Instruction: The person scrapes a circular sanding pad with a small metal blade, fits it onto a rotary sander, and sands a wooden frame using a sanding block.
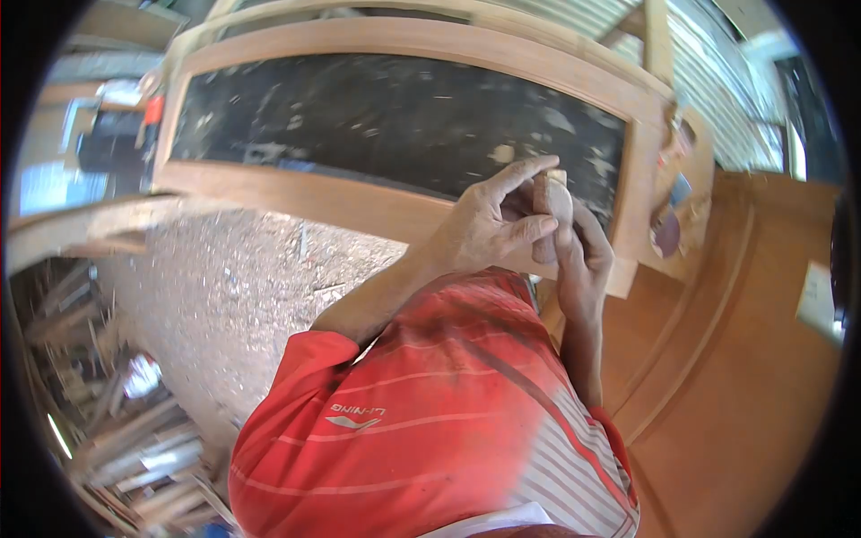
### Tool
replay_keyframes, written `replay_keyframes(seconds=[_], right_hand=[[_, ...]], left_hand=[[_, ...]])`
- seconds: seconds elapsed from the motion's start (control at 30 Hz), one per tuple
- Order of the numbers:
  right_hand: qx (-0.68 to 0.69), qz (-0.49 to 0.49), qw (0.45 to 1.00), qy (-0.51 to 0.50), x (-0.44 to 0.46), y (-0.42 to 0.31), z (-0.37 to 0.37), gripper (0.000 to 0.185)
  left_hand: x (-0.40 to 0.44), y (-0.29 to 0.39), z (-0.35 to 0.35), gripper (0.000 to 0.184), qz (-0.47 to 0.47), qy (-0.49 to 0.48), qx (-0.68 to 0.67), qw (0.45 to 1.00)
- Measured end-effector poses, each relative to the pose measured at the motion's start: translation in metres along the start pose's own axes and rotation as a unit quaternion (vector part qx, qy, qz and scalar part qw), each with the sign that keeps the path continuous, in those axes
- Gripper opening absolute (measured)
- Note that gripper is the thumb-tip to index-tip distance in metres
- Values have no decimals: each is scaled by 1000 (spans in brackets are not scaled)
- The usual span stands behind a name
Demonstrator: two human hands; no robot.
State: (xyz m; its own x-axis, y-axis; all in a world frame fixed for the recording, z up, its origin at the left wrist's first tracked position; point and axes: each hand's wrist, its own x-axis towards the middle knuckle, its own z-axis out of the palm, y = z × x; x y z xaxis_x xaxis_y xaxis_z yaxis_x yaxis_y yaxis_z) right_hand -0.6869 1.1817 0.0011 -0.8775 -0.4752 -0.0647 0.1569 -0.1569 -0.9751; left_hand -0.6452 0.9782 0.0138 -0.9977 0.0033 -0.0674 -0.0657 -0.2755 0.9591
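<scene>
In front of my chest, both hands hold a small brown block (541,242) with a pale, rounded face. It looks like wood, though I cannot tell whether something is wrapped around it. My left hand (502,215) pinches it from the left, thumb across the near side and index finger over the top. From the right, my right hand (587,255) closes its fingers on the same piece. Just beyond and below the hands lies a wooden frame (359,190) around a dark, dusty panel (386,121).
A reddish-brown round disc (665,235) and small items lie right of the frame. Large brown boards (744,359) stand on the right. Wood shavings (242,278) cover the floor. Scrap wood (152,439) is heaped at lower left. A red object (154,110) sits beyond the frame's left end.
</scene>
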Motion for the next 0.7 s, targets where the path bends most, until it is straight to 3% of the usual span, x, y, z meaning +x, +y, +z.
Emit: replay_keyframes(seconds=[0.13, 0.17, 0.3, 0.43, 0.53, 0.7], right_hand=[[14, 21, 989, -144, 0, 1, 49, 80], [-10, 74, 982, -173, 1, 4, 52, 90], [-67, 129, 949, -279, 7, -7, 93, 88], [-80, 161, 938, -298, 1, -2, 117, 82], [-93, 152, 935, -307, -1, 3, 125, 74], [-206, 116, 912, -336, 4, -2, 130, 62]], left_hand=[[-55, 3, -38, 68, 7, 95, -42, 995], [-69, 5, -48, 67, -5, 110, -45, 993], [-108, -7, -76, 59, 12, 169, -83, 982], [-138, -14, -88, 48, 20, 214, -131, 968], [-153, -12, -90, 46, 10, 247, -151, 957], [-163, -22, -81, 39, 92, 307, -147, 936]])
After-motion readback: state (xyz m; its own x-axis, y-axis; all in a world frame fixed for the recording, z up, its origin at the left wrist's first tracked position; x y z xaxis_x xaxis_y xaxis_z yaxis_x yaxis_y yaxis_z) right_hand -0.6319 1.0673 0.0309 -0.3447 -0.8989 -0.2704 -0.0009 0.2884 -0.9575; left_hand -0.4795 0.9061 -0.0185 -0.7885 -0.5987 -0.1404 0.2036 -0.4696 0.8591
